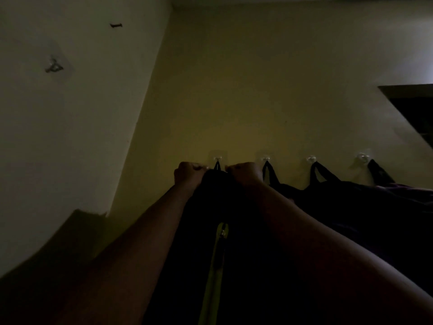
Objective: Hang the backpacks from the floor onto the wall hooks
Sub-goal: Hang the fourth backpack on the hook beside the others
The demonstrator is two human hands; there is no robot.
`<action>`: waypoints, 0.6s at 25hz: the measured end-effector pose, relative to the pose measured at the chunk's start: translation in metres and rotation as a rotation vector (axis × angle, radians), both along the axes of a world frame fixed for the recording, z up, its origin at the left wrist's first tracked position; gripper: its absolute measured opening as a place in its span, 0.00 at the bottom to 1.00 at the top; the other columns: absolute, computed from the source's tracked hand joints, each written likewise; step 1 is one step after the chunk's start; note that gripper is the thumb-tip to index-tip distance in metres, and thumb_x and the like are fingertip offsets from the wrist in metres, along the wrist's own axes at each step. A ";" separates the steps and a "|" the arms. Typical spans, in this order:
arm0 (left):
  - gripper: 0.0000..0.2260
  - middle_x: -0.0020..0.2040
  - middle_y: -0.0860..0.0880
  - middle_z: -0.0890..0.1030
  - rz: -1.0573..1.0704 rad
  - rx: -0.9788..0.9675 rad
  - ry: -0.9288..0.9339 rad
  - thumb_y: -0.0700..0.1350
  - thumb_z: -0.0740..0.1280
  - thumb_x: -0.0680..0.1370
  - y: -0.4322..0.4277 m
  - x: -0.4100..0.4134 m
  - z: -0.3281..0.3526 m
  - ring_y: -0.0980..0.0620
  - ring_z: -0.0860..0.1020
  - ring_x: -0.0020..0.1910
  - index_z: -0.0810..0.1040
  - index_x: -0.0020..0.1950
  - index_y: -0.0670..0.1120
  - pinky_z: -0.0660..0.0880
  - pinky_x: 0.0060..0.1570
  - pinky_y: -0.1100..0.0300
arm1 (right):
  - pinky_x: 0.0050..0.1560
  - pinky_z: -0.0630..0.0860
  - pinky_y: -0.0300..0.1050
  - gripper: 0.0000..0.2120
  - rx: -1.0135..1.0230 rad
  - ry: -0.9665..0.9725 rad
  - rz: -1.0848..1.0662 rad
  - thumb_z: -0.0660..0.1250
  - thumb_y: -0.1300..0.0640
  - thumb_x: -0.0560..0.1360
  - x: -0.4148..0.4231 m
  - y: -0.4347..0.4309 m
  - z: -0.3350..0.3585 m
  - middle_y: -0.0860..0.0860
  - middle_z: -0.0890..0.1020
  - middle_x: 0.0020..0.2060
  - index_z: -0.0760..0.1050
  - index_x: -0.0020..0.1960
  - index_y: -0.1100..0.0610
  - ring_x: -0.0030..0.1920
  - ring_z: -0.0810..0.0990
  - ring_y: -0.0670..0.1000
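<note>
Nearest me, my black backpack (210, 242) hangs lengthwise down the wall, its yellow-green zipper strip (214, 273) running up toward its top loop (217, 165). My left hand (187, 173) and right hand (244, 172) are curled closed, gripping the bag's top edge either side of that loop. The loop sits on the clear wall hook (218, 158). Farther right, three more dark bags hang from hooks (311, 159).
</note>
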State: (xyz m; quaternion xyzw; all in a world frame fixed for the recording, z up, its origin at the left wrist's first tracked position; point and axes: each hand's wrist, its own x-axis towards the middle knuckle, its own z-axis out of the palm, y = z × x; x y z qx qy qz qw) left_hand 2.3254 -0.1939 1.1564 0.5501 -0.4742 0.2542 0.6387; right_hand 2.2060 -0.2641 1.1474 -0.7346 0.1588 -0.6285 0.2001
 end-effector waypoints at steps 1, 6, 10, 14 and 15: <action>0.15 0.63 0.42 0.79 -0.005 0.001 -0.008 0.46 0.64 0.77 0.005 -0.004 -0.009 0.44 0.76 0.62 0.78 0.60 0.40 0.72 0.62 0.56 | 0.46 0.71 0.44 0.18 -0.043 0.013 0.010 0.61 0.54 0.78 -0.004 0.005 -0.008 0.61 0.81 0.59 0.77 0.60 0.65 0.56 0.80 0.59; 0.18 0.66 0.42 0.76 -0.094 0.008 0.032 0.48 0.65 0.76 0.029 -0.036 -0.063 0.44 0.74 0.64 0.74 0.65 0.43 0.71 0.60 0.56 | 0.62 0.73 0.47 0.19 -0.044 0.066 0.080 0.60 0.52 0.79 -0.039 0.031 -0.048 0.56 0.78 0.64 0.73 0.66 0.59 0.63 0.77 0.55; 0.15 0.63 0.42 0.77 -0.109 -0.078 0.163 0.46 0.64 0.77 0.056 -0.080 -0.108 0.45 0.75 0.62 0.76 0.62 0.42 0.71 0.55 0.59 | 0.61 0.74 0.47 0.19 0.068 0.039 0.273 0.59 0.50 0.79 -0.076 0.047 -0.092 0.55 0.80 0.61 0.73 0.66 0.57 0.61 0.78 0.54; 0.15 0.63 0.43 0.77 -0.157 -0.025 0.294 0.48 0.62 0.78 0.075 -0.129 -0.148 0.46 0.75 0.60 0.77 0.61 0.43 0.69 0.51 0.60 | 0.62 0.75 0.48 0.20 0.223 -0.014 0.411 0.59 0.46 0.78 -0.114 0.065 -0.138 0.53 0.80 0.59 0.74 0.64 0.55 0.59 0.79 0.53; 0.16 0.63 0.43 0.77 -0.179 -0.007 0.324 0.48 0.62 0.78 0.081 -0.144 -0.160 0.46 0.75 0.60 0.76 0.62 0.43 0.69 0.52 0.60 | 0.62 0.75 0.49 0.20 0.269 -0.022 0.449 0.59 0.45 0.78 -0.124 0.071 -0.151 0.53 0.80 0.59 0.74 0.64 0.55 0.59 0.79 0.53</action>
